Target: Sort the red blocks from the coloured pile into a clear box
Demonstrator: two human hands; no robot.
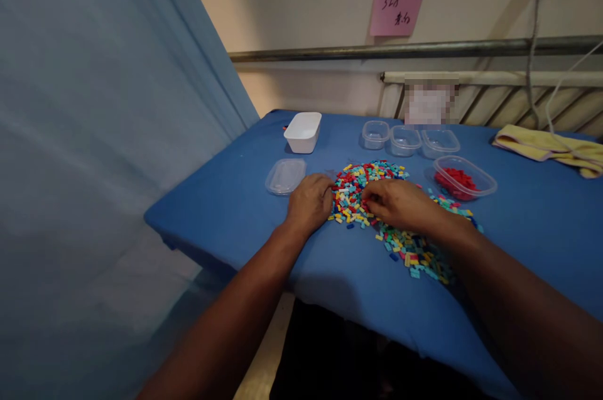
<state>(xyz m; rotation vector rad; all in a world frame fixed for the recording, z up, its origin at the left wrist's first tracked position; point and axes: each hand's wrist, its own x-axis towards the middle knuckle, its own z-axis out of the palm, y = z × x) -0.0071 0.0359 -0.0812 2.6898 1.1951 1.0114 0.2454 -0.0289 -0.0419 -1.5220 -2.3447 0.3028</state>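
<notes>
A pile of small toy building bricks (351,199) in red, yellow, white, blue and turquoise lies on the blue table between my hands. My left hand (311,199) rests at the pile's left edge with its fingers curled in against the bricks; whatever they hold is hidden. Over the pile's right side, my right hand (398,202) has thumb and fingers drawn together in a pinch, with what is in it too small to make out. Loose bricks (409,255) spread below my right wrist. A clear tub (485,186) to the right contains red bricks.
A white tub (303,136) stands at the back left, with a clear lid (286,176) in front of it. Three clear containers (375,136) line the back. A yellow cloth (532,144) lies at right. Blue sheeting (188,73) hangs at left, and a metal pipe (330,53) crosses the wall.
</notes>
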